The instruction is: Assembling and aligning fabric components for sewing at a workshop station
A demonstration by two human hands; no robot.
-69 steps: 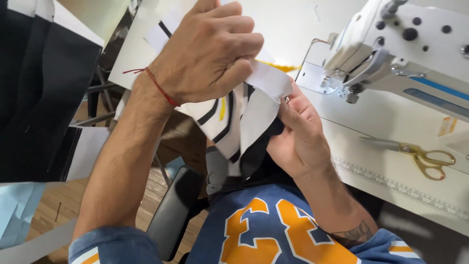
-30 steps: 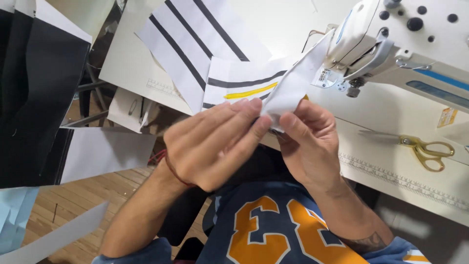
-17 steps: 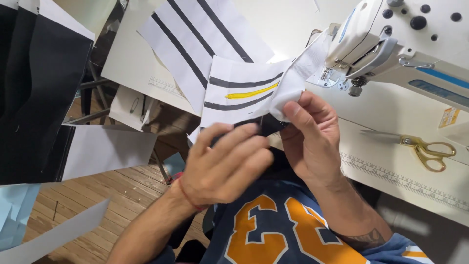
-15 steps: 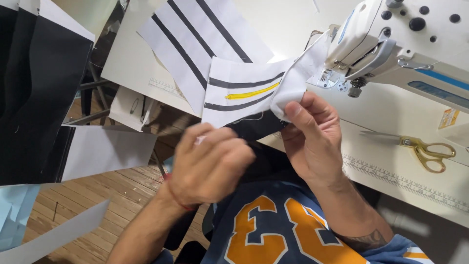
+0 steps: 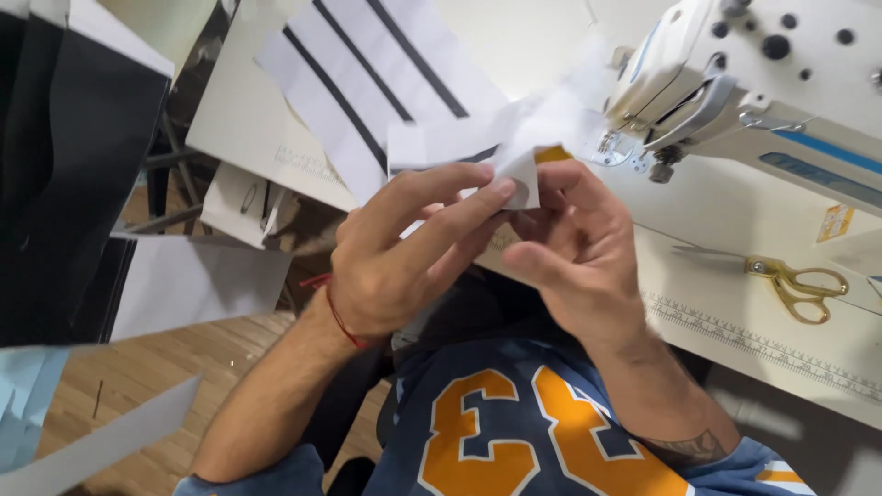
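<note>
A: Where is the fabric piece (image 5: 514, 147) right now?

B: Up off the surface (image 5: 735, 276), held just in front of the sewing machine (image 5: 735, 64), at about 12 o'clock from the person's chest. The needle end of the machine sits just at 2 o'clock from it.

A: And the grip on it?

B: The left hand (image 5: 404, 257) has its fingers stretched forward, fingertips pressed on the near edge of the cloth. The right hand (image 5: 579, 248) is curled, thumb and fingers closed on the same edge from the 3 o'clock side. Both grips are shut on the piece; neither is loose.

A: How would you do this step well?

B: I'd judge the edge is being folded or lined up. Keep the fingertips close together, pinch the fold flat, and hold the stripes level so the layers match.

A: What does the piece look like?

B: White cloth with a dark stripe and a bit of yellow showing at the fold. It's crumpled near the fingers. A larger white panel (image 5: 367, 83) with three black stripes lies at 11 o'clock.

A: Anything else near?

B: Gold-handled scissors (image 5: 795, 285) lie at 3 o'clock, well apart from the hands.
</note>
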